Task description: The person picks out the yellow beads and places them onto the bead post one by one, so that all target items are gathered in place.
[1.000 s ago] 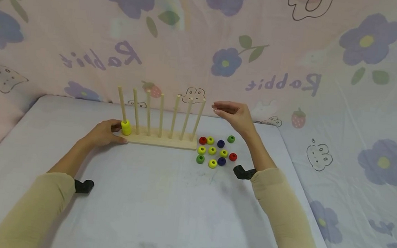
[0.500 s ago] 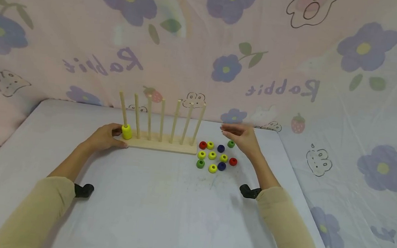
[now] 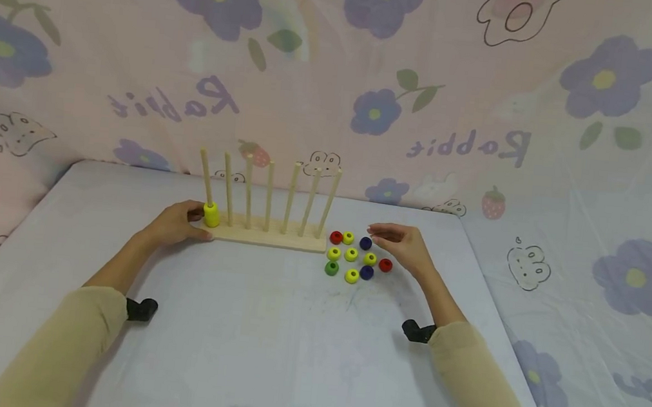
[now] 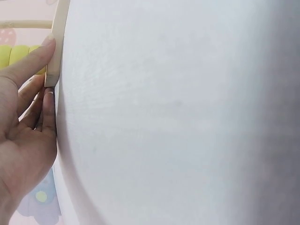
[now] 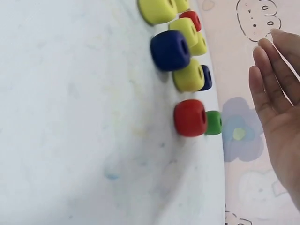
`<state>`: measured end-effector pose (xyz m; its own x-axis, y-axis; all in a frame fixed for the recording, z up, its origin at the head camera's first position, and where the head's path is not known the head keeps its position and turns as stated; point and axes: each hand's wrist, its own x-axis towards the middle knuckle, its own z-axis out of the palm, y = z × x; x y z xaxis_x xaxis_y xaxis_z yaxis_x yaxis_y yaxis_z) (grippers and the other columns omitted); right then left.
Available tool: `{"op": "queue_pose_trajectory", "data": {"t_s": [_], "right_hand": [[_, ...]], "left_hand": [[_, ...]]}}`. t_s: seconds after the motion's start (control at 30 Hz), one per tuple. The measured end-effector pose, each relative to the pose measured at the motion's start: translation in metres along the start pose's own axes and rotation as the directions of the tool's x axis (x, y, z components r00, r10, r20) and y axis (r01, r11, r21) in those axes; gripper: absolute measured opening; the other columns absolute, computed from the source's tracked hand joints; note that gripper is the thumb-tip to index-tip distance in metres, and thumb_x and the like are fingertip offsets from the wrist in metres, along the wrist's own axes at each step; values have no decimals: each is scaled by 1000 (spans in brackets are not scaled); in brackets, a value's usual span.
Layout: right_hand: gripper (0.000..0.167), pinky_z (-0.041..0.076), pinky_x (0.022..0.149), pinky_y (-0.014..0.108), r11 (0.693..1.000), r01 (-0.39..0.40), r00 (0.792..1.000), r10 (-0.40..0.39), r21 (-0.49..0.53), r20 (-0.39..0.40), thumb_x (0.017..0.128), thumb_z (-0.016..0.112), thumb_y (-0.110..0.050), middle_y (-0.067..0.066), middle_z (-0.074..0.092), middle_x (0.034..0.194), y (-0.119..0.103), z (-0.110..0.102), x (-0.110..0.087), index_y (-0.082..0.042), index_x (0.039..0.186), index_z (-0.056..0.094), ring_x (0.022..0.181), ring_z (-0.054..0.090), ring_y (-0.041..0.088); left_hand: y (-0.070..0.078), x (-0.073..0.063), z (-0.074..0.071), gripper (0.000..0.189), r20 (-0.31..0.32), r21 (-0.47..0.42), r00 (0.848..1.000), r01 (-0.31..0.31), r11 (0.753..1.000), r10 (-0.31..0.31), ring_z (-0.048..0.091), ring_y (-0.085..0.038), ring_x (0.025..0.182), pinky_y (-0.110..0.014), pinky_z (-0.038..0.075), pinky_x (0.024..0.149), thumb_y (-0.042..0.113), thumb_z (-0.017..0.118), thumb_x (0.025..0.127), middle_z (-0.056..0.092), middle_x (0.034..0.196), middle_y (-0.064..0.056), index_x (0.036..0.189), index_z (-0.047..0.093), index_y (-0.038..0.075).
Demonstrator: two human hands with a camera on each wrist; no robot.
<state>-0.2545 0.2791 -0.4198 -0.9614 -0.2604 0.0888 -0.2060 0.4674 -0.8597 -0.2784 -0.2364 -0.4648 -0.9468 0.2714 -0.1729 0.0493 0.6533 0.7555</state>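
One white table (image 3: 242, 364) carries your wooden rack (image 3: 276, 240), six of its seven pegs (image 3: 269, 198) bare, so it looks like early going. Your left hand (image 3: 175, 224) grips the rack's left end, thumb on the base edge; your right hand (image 3: 407, 247), fingers nearly straight, thumb slightly apart, holds nothing visible. Done: yellow beads (image 3: 211, 215) stacked on the leftmost peg (image 3: 207, 177); remaining: loose beads (image 3: 351, 254), yellow, red, blue, green, just right of the rack.
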Motion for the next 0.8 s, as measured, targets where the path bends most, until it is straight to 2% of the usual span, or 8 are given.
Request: {"op": "queue_pose_trajectory", "data": {"t_s": [0.17, 0.3, 0.37, 0.53, 0.6, 0.8], "right_hand": [[31, 56, 88, 21, 1000, -27, 999, 27, -12, 22, 92, 72, -12, 13, 71, 118, 11, 0, -7, -4, 121, 70, 105, 69, 21], [32, 56, 87, 20, 997, -79, 996, 79, -5, 42, 92, 71, -10, 15, 69, 121, 18, -1, -9, -2, 123, 69, 109, 67, 27], [32, 56, 86, 20, 994, -113, 992, 113, -5, 60, 93, 70, -7, 17, 68, 123, 14, -1, -10, 0, 124, 67, 111, 66, 30], [32, 57, 85, 22, 989, -145, 987, 145, -7, 64, 91, 72, -7, 16, 69, 121, 20, -2, -13, -1, 122, 69, 108, 68, 27], [31, 57, 84, 22, 989, -149, 988, 150, -11, 49, 90, 74, -10, 13, 71, 118, 30, -2, -13, -3, 120, 71, 106, 68, 23], [32, 58, 74, 23, 983, -153, 983, 161, -98, 89, 91, 72, -10, 12, 71, 118, 39, 1, -16, -5, 122, 70, 103, 67, 23]], "left_hand": [[0, 2, 0, 91, 1, 8, 1000, 4, 1000, -4, 45, -42, 131, -54, 34, 114, 29, 84, 81, 44, 145, -29, 148, 35, -8], [-1, 2, 0, 91, 4, 6, 1000, 6, 1000, -6, 45, -43, 131, -54, 34, 114, 28, 84, 81, 44, 145, -29, 148, 35, -8], [0, 2, 0, 91, 4, 7, 1000, 9, 1000, -10, 45, -43, 131, -54, 34, 114, 28, 84, 81, 44, 145, -29, 148, 34, -8], [2, 3, 0, 91, 5, 7, 1000, 10, 1000, -10, 45, -43, 132, -54, 33, 114, 26, 84, 81, 43, 145, -29, 148, 33, -9], [2, 4, -1, 91, 5, 7, 1000, 2, 1000, -2, 45, -43, 131, -55, 33, 114, 26, 84, 81, 43, 145, -30, 148, 33, -9], [-1, 3, -1, 93, 9, 23, 1000, 5, 1000, -6, 45, -43, 131, -56, 33, 114, 28, 84, 81, 45, 143, -31, 148, 32, -9]]}}
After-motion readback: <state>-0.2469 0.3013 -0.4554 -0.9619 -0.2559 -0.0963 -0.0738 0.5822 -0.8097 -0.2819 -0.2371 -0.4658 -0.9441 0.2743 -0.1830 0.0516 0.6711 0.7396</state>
